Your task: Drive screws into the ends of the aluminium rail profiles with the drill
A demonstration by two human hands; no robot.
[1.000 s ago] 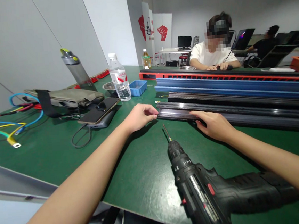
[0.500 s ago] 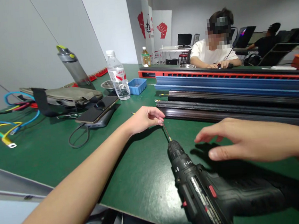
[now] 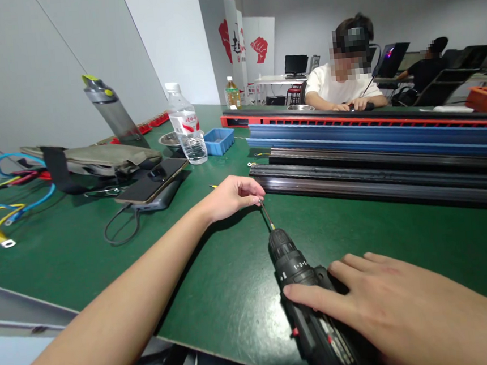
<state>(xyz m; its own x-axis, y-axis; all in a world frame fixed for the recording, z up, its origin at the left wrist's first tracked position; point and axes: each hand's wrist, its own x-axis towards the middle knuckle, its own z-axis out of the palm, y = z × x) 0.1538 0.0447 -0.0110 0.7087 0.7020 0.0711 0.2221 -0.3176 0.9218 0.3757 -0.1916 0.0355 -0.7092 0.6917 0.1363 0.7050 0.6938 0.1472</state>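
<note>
A black cordless drill (image 3: 296, 269) lies on the green table with its long thin bit (image 3: 267, 215) pointing away from me. My left hand (image 3: 232, 199) is closed in a pinch at the far end of that bit; a tiny shiny piece shows there, too small to name. Over the drill's body is my right hand (image 3: 377, 301), its thumb across the top near the numbered collar and its fingers on the right side. The handle is hidden beneath this hand. Just beyond my left fingertips lie long dark metal profiles (image 3: 333, 189).
A blue rail (image 3: 351, 142) and a red-edged rail (image 3: 327, 119) run behind the profiles. To the left are a phone (image 3: 153, 182), a water bottle (image 3: 187, 125), a blue tray (image 3: 220, 145), a grey bag (image 3: 92, 159) and cables (image 3: 3, 237). A person (image 3: 341, 86) sits opposite.
My right hand has come down and left from above the table onto the drill, its thumb now on the body. My left hand keeps its pinch at the bit's end. The view has shifted slightly.
</note>
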